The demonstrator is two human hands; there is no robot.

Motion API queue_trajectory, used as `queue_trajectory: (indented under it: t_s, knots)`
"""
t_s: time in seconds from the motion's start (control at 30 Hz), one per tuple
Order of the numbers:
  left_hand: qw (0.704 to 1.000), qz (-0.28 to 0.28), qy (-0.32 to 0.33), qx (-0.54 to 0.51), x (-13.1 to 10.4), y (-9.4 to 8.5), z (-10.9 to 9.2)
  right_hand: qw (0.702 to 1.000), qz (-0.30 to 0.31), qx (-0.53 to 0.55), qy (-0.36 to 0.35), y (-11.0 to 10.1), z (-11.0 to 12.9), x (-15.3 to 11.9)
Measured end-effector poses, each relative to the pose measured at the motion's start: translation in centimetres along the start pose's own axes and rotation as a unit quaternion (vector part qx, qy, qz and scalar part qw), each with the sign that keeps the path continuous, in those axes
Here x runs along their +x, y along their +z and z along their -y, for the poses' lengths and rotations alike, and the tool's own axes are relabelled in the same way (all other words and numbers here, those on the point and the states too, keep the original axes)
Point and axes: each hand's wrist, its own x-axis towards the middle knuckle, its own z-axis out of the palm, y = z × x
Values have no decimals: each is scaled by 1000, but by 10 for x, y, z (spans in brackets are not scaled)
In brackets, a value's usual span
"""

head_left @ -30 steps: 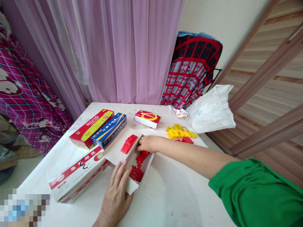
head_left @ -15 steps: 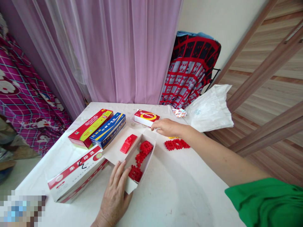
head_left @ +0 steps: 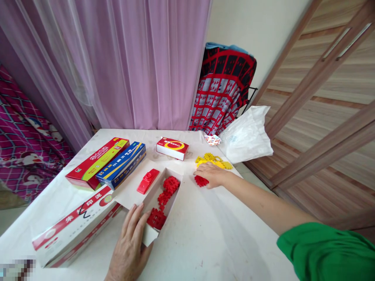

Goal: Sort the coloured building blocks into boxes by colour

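Reaching out over the counter (head_left: 222, 230), the right hand (head_left: 211, 175) covers some red toothed pieces (head_left: 200, 181), its fingers bent downward; whether they grasp one or merely rest there, I cannot tell. Just beyond those fingers lie yellow toothed pieces (head_left: 216, 162), with a white bag (head_left: 249, 134) farther out and a small red-and-white box (head_left: 172, 147) ahead to their left. The left hand (head_left: 129, 238) lies against the near end of an open white box (head_left: 170, 207), fingers extended along its edge; how firmly they press, I cannot tell. Inside that box, to the right of the left fingers, are more red pieces (head_left: 165, 198). Ahead of them, a red plastic part (head_left: 148, 181) rests on the opened flap (head_left: 131, 195). Left of the same fingers lies a long white-and-red box (head_left: 76, 226); farther ahead, a blue box (head_left: 121, 166) lies beside a red-and-green one.
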Motion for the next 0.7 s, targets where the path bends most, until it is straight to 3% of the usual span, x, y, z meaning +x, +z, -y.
queue_trajectory:
  t_s: [0.2, 0.5, 0.6, 0.7]
  knots:
    - [1000, 9, -4, 1, 0, 0, -1, 999, 38, -2, 19, 8, 6, 11]
    - [1000, 12, -8, -4, 2, -3, -6, 999, 29, -27, 15, 12, 14, 13]
    - [1000, 13, -18, -13, 2, -4, -7, 999, -16, 6, 32, -2, 12, 3]
    - [999, 21, -25, -22, 1, -3, -7, 994, -99, 32, 27, -32, 17, -7]
